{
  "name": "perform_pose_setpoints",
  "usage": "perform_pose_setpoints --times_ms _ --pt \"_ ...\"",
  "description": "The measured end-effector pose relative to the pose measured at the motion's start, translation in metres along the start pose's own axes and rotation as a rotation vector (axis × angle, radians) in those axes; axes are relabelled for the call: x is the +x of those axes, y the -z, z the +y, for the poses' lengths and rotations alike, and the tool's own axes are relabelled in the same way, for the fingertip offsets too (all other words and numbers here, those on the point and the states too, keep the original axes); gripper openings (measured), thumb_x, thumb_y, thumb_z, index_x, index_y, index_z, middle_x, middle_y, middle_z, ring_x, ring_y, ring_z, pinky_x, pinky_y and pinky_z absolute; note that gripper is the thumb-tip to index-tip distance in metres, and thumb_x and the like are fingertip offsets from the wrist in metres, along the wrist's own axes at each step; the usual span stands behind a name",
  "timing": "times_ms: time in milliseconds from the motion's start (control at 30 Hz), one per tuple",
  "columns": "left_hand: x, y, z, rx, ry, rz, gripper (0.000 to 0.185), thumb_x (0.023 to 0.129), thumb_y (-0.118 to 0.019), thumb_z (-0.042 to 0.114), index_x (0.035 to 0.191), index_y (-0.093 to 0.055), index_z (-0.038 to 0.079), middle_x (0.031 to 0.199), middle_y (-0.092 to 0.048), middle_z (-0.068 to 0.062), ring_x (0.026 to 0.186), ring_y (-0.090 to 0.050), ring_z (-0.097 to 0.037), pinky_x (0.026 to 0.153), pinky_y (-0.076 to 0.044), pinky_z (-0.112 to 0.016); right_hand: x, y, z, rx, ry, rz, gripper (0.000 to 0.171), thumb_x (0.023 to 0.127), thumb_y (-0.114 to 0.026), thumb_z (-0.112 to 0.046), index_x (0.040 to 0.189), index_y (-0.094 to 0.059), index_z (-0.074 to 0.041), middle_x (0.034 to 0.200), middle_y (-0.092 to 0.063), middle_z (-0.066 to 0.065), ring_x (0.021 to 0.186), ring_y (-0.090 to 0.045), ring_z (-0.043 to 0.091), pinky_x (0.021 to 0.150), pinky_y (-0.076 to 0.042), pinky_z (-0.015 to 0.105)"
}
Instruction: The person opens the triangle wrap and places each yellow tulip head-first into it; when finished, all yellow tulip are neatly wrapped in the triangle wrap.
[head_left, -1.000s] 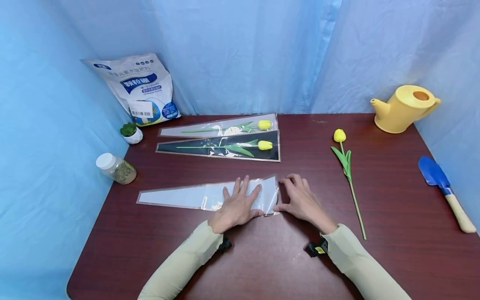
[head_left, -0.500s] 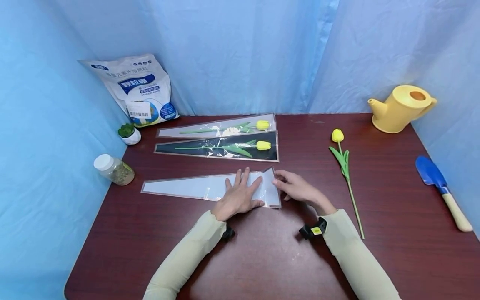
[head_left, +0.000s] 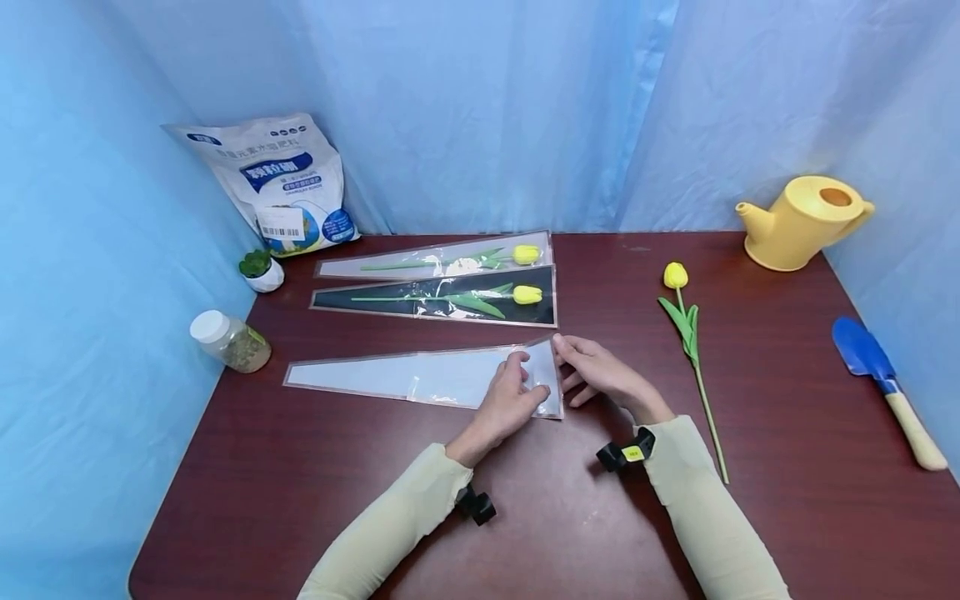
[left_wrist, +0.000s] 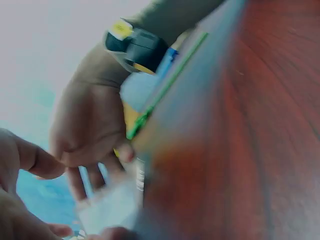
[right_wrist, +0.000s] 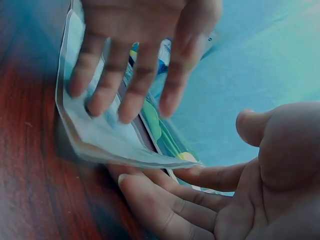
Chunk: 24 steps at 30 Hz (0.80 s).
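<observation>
A long, tapered flower sleeve (head_left: 450,375) with a pale backing and clear front lies across the table, its wide end to the right. My left hand (head_left: 506,404) hovers over that wide end, fingers loosely spread and off the film. My right hand (head_left: 603,375) is at the sleeve's right edge. In the right wrist view its straight fingers (right_wrist: 215,177) touch the lifted edge from beneath, with the thumb standing apart. A single yellow tulip (head_left: 690,333) lies to the right, stem toward me.
Behind lie two sleeves, one black-backed (head_left: 390,298) and one pale (head_left: 345,267), each holding a yellow tulip. A fertilizer bag (head_left: 277,183), small potted succulent (head_left: 262,273) and lidded jar (head_left: 232,340) stand left. Right are a yellow watering can (head_left: 802,225) and blue trowel (head_left: 888,387).
The sleeve has shifted slightly away from me, and its wide end has flattened. My left hand has lifted off it and moved right. My right hand has stayed by the right edge, changing finger position.
</observation>
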<state>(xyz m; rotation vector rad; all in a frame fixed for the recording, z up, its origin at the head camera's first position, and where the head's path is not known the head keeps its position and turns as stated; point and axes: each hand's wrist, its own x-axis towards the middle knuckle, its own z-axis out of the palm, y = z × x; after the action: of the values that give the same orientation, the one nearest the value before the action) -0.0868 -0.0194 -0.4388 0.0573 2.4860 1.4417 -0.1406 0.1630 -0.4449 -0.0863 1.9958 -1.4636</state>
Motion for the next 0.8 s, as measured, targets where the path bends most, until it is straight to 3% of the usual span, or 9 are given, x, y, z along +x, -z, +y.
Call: perform_pose_setpoints --times_ms 133,333,567,800 --pt "0.005 -0.005 -0.004 0.003 0.016 0.042 0.055 0.085 -0.063 0.022 0.134 -0.05 0.004 0.109 -0.06 -0.014 0.091 -0.061 -0.02 0.081 -0.05 -0.034 0.001 0.0 0.002 0.013 0.004 -0.02 0.063 0.106 -0.033 -0.052 0.136 -0.041 0.003 0.12 -0.055 0.022 0.078 -0.067 0.018 0.06 -0.06 0.035" --pt "0.016 -0.003 -0.005 -0.02 0.022 0.043 0.049 0.085 -0.063 0.023 0.13 -0.054 0.007 0.1 -0.065 -0.01 0.084 -0.062 -0.016 0.078 -0.05 -0.03 0.0 0.001 0.001 0.037 0.02 -0.031 0.066 0.107 -0.026 -0.052 0.148 -0.034 -0.002 0.134 -0.051 0.028 0.083 -0.068 0.018 0.061 -0.06 0.035" --pt "0.03 -0.001 -0.004 -0.154 0.063 0.042 0.039 0.088 -0.064 0.021 0.123 -0.056 0.006 0.084 -0.063 -0.006 0.059 -0.064 -0.018 0.058 -0.056 -0.03 0.001 0.001 -0.001 0.057 0.058 -0.04 0.065 0.108 -0.021 -0.05 0.154 -0.03 -0.004 0.142 -0.048 0.031 0.087 -0.069 0.018 0.064 -0.061 0.037" --pt "0.037 0.0 -0.003 -0.199 0.058 0.042 0.039 0.09 -0.068 0.029 0.116 -0.057 0.003 0.08 -0.062 -0.004 0.067 -0.072 -0.031 0.055 -0.056 -0.028 0.002 0.001 -0.003 0.08 0.1 -0.038 0.073 0.104 -0.021 -0.058 0.155 -0.03 -0.006 0.143 -0.047 0.029 0.092 -0.07 0.019 0.067 -0.062 0.04"
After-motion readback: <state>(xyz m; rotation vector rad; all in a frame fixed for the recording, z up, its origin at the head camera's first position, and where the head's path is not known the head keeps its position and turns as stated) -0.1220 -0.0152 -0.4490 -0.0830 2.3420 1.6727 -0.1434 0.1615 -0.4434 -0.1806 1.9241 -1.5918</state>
